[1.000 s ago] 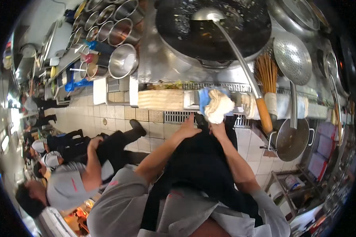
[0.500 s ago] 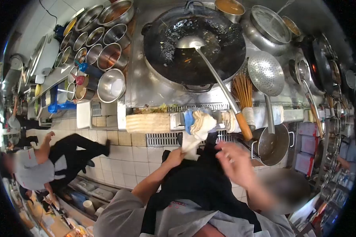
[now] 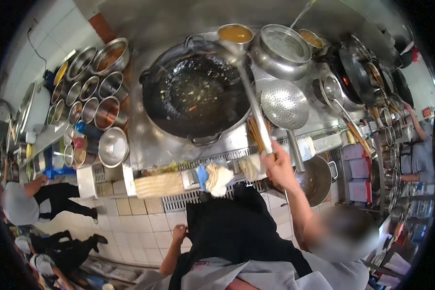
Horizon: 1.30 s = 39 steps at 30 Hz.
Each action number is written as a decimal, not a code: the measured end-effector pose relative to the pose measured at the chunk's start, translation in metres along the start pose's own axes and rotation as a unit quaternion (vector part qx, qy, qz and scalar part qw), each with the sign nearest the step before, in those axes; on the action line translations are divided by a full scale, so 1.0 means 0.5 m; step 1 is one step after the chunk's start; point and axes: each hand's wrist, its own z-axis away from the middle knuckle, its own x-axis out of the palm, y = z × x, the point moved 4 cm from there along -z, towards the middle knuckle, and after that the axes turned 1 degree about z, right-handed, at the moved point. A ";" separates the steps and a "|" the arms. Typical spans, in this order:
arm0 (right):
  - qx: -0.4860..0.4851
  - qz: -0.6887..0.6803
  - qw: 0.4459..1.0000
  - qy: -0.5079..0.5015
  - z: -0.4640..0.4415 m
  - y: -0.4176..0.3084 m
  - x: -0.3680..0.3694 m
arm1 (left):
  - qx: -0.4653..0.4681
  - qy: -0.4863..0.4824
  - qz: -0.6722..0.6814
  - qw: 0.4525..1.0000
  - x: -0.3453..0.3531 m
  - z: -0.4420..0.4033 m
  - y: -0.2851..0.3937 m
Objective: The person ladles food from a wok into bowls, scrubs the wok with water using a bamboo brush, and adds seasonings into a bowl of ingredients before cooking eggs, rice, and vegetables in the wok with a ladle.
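Stainless steel is spread across the stove counter (image 3: 138, 136), on which the other cookware is set. At its middle a black wok (image 3: 228, 112) is seated, its bottom covered by dark liquid (image 3: 193, 92) in which pale and orange bits are scattered. Behind the wok's right side a rounded steel pot (image 3: 280, 72) is set, topped by a round lid. Below the front edge, at the right, a deep two-handled pan (image 3: 320, 181) is seen. Beside the wok's right rim a perforated skimmer (image 3: 284, 104) is laid, its handle pointed toward the front edge.

The ladle (image 3: 256, 101) is held aslant at the wok's right side, its bowl blurred over the far right rim, near a container of orange-brown liquid (image 3: 244, 47); whether the rim is touched cannot be told. Its handle end is gripped by the right hand (image 3: 279, 166), with the fingers closed around it. Partly hidden behind the handle, a bundle of bamboo strips (image 3: 253, 137) is seen. Near the middle of the front edge, a crumpled cream cloth (image 3: 219, 179) is draped. The left hand (image 3: 180, 233) is lowered beside the black apron (image 3: 232, 220); whether anything is gripped there cannot be told.
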 end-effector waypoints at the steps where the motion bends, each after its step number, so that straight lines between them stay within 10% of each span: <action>1: -0.012 -0.011 0.999 0.045 -0.032 -0.011 -0.027 | 0.024 -0.018 -0.034 0.999 0.018 -0.017 -0.114; 3: -0.037 0.038 0.994 0.097 -0.122 -0.053 -0.090 | -0.187 0.012 0.201 0.961 -0.039 0.140 0.061; 7: -0.033 0.012 0.968 0.247 -0.352 -0.065 -0.205 | -0.235 0.027 0.194 0.952 -0.013 0.215 0.038; 11: 0.075 -0.441 0.885 0.126 -0.550 -0.123 -0.255 | -0.252 0.049 0.219 0.941 0.019 0.273 0.103; 15: 0.102 -0.447 0.889 0.010 -0.624 -0.268 -0.223 | -0.210 0.040 0.169 0.962 0.057 0.250 0.097; 19: 0.043 -0.363 0.925 -0.103 -0.689 -0.253 -0.274 | -0.204 0.096 0.223 0.948 0.066 0.203 0.135; 21: -0.100 -0.085 0.990 0.048 -0.620 -0.220 -0.280 | -0.200 0.125 0.272 0.933 0.062 0.186 0.149; 26: -0.061 0.135 0.977 0.157 -0.536 -0.081 -0.311 | -0.179 0.140 0.288 0.931 0.080 0.179 0.184; 28: 0.066 -0.273 0.960 -0.002 -0.544 -0.047 -0.342 | -0.065 0.225 0.189 0.954 0.076 0.162 0.204; 30: 0.106 -0.553 0.814 -0.140 -0.511 -0.055 -0.362 | 0.044 0.271 0.175 0.945 0.033 0.158 0.346; 34: 0.048 -0.650 0.730 -0.206 -0.379 -0.083 -0.339 | 0.285 0.255 0.076 0.921 -0.142 0.271 0.904; 39: 0.065 -0.755 0.602 -0.252 -0.161 -0.145 -0.272 | 0.440 0.311 -0.122 0.834 -0.130 0.176 1.151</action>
